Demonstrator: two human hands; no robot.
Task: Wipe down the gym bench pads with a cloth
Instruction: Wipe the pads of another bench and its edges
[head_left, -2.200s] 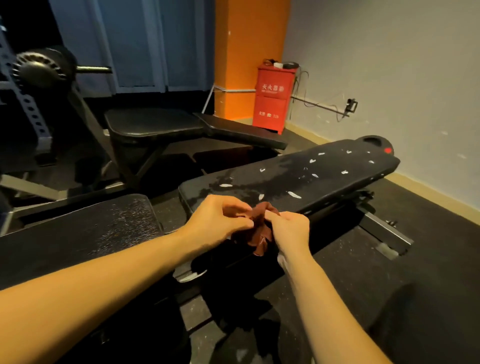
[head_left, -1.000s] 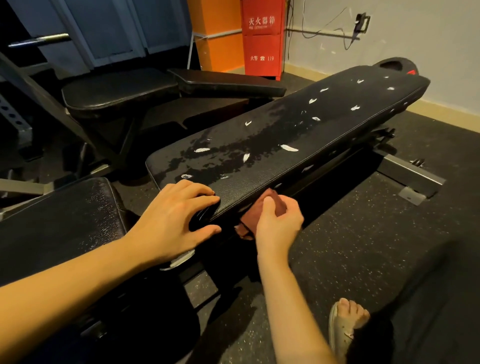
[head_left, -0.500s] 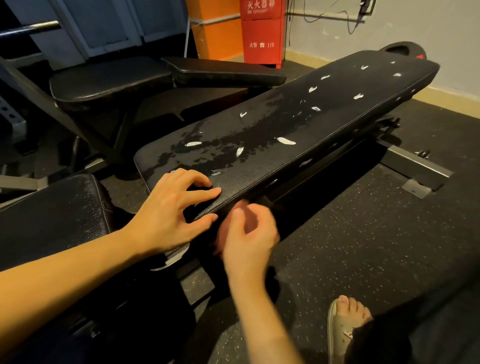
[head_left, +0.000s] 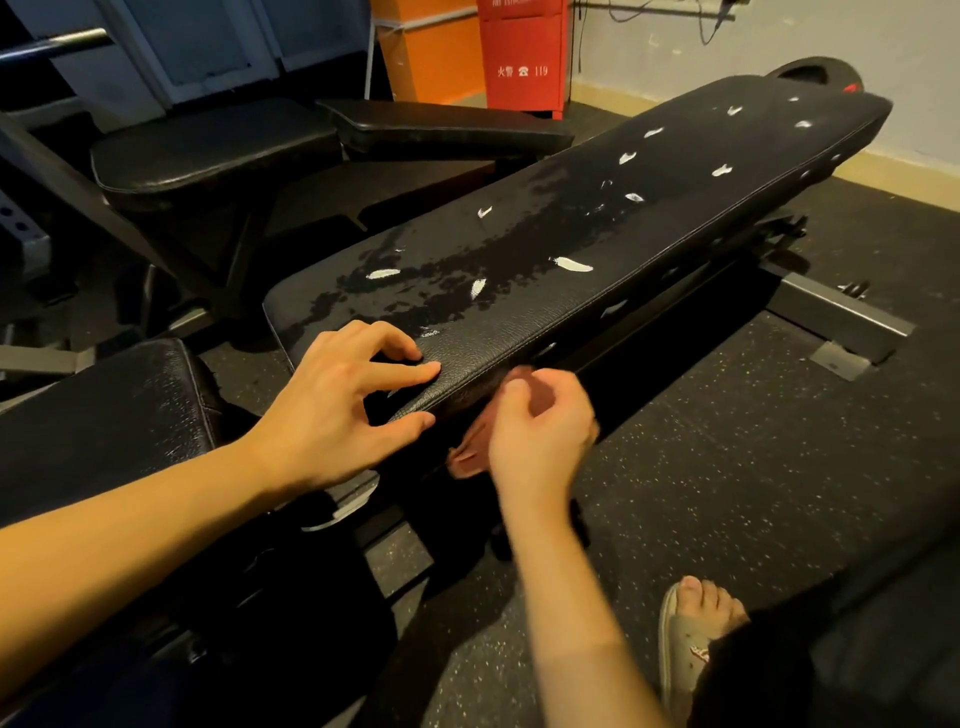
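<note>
A long black bench pad (head_left: 597, 223) runs from the middle toward the far right, with wet patches and white tears on its top. My left hand (head_left: 343, 405) rests on its near corner, fingers spread on top and thumb against the side edge. My right hand (head_left: 540, 431) grips a dark red cloth (head_left: 467, 457) against the pad's near side edge, just right of the left hand; the hand is blurred and hides most of the cloth. A second black seat pad (head_left: 104, 415) lies at the near left.
Another black bench (head_left: 218, 145) stands behind on the left. A red fire cabinet (head_left: 522, 57) and an orange column (head_left: 426, 47) are at the back wall. The bench's steel foot (head_left: 836, 317) lies on the speckled rubber floor. My sandalled foot (head_left: 691, 639) is at the lower right.
My left hand let go of the cloth and settled on the pad's corner. My right hand took the cloth down to the pad's side edge and keeps moving it there.
</note>
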